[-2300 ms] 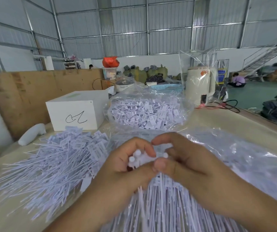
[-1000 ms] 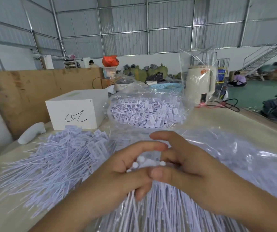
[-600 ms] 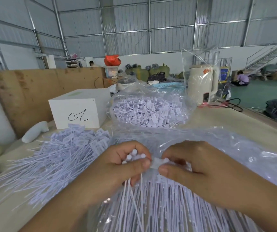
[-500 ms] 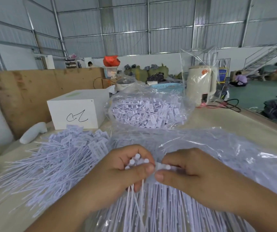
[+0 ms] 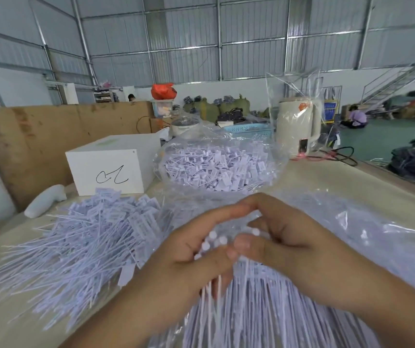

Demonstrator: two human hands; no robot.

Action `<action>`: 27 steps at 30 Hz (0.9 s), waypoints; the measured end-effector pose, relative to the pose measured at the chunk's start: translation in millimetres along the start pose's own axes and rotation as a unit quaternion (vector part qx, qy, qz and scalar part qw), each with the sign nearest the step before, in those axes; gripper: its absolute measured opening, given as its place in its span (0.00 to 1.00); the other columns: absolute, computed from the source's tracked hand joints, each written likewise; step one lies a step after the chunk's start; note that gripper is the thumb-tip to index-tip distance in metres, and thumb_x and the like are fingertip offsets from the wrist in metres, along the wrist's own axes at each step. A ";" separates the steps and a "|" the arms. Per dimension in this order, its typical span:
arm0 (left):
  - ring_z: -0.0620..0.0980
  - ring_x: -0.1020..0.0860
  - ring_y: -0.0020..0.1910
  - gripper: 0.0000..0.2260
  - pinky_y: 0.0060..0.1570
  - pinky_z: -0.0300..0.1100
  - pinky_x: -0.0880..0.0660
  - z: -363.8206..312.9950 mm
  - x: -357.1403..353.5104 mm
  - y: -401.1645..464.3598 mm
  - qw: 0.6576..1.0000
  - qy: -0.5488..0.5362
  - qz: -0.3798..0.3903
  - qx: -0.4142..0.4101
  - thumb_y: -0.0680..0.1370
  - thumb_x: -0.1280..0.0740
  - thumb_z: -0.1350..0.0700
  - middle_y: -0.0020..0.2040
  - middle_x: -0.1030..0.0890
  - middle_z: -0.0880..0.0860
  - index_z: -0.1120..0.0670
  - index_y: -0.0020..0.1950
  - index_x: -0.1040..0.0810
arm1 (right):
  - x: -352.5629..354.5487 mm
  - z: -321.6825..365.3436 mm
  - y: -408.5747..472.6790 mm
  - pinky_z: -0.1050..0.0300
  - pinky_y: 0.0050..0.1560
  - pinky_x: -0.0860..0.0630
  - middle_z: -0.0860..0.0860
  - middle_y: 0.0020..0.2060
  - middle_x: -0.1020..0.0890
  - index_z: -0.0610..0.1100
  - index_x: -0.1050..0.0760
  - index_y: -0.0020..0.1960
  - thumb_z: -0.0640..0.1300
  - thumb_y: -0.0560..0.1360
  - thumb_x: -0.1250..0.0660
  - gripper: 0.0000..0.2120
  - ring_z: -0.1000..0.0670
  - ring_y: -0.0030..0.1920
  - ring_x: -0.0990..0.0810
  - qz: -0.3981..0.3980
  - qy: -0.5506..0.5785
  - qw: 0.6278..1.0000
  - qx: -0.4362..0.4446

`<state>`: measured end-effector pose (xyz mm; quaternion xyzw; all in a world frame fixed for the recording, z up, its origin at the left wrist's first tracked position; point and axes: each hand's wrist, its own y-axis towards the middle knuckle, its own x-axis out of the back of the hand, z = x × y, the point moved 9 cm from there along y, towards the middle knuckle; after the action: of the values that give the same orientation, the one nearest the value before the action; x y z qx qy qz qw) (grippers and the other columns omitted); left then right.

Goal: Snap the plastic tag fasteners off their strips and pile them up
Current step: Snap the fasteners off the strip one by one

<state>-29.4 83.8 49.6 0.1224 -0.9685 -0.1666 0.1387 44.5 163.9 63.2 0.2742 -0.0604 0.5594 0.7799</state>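
My left hand (image 5: 189, 259) grips a small bunch of white tag fasteners (image 5: 212, 243); their round heads stick up between thumb and fingers and their thin tails hang down. My right hand (image 5: 284, 242) pinches the same bunch at one head, thumb against thumb. Both hands hover over a clear bag of fastener strips (image 5: 276, 310) lying on the table. A loose pile of separated fasteners (image 5: 83, 247) spreads out to the left.
Behind the hands sits a second clear bag of fasteners (image 5: 216, 169). A white box (image 5: 111, 167) stands at the back left, a white kettle in plastic wrap (image 5: 296, 129) at the back right. A brown board (image 5: 38, 146) leans along the left. The table edge (image 5: 402, 187) runs at right.
My hands have drawn back together and risen a little. The index fingers now arch up and touch above the bunch, where half a second ago the right hand pulled one fastener sideways.
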 end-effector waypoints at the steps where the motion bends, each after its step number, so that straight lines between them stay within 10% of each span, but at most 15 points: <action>1: 0.42 0.25 0.28 0.16 0.42 0.33 0.27 -1.1 -3.9 -1.6 0.999 0.005 0.039 0.002 0.74 0.32 0.46 0.29 0.22 0.45 0.40 0.63 0.23 | -4.4 -2.7 0.0 0.41 0.56 0.24 0.48 0.44 0.16 0.56 0.28 0.57 0.57 0.72 0.30 0.16 0.45 0.49 0.17 0.019 0.020 1.000 -0.007; 4: 0.43 0.25 0.27 0.15 0.49 0.32 0.27 -2.5 -4.6 -4.2 0.996 -0.014 0.092 0.016 0.76 0.33 0.51 0.28 0.23 0.56 0.45 0.63 0.21 | -8.5 -3.3 -2.0 0.44 0.60 0.24 0.51 0.45 0.15 0.59 0.30 0.59 0.56 0.71 0.30 0.19 0.49 0.52 0.17 0.036 0.044 0.998 -0.018; 9: 0.41 0.25 0.27 0.06 0.37 0.31 0.28 -11.5 -2.6 -3.9 0.994 -0.036 0.103 0.008 0.76 0.33 0.56 0.28 0.22 0.46 0.50 0.51 0.19 | -10.8 -0.1 -2.9 0.48 0.38 0.30 0.48 0.30 0.26 0.37 0.27 0.39 0.66 0.67 0.31 0.29 0.46 0.32 0.27 0.074 -0.086 0.993 -0.029; 15: 0.42 0.25 0.30 0.04 0.32 0.35 0.26 -7.2 -4.1 -8.4 0.991 -0.028 0.125 0.045 0.72 0.27 0.58 0.34 0.23 0.46 0.49 0.44 0.19 | -11.7 1.4 -5.4 0.56 0.31 0.43 0.53 0.26 0.39 0.38 0.32 0.32 0.63 0.69 0.30 0.29 0.53 0.29 0.39 0.097 -0.137 0.985 -0.035; 27: 0.45 0.29 0.26 0.08 0.28 0.32 0.32 -9.9 29.0 -1.8 0.983 0.065 -0.171 -0.021 0.69 0.30 0.42 0.26 0.25 0.49 0.46 0.39 0.21 | 4.2 18.4 -3.4 0.62 0.25 0.43 0.53 0.20 0.38 0.49 0.34 0.30 0.68 0.68 0.43 0.23 0.53 0.23 0.41 -0.191 -0.155 0.969 -0.018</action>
<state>-53.1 71.1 64.5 0.2940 -0.9184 -0.1998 0.1738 53.1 157.5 79.2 0.3494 -0.1371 0.3494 0.8585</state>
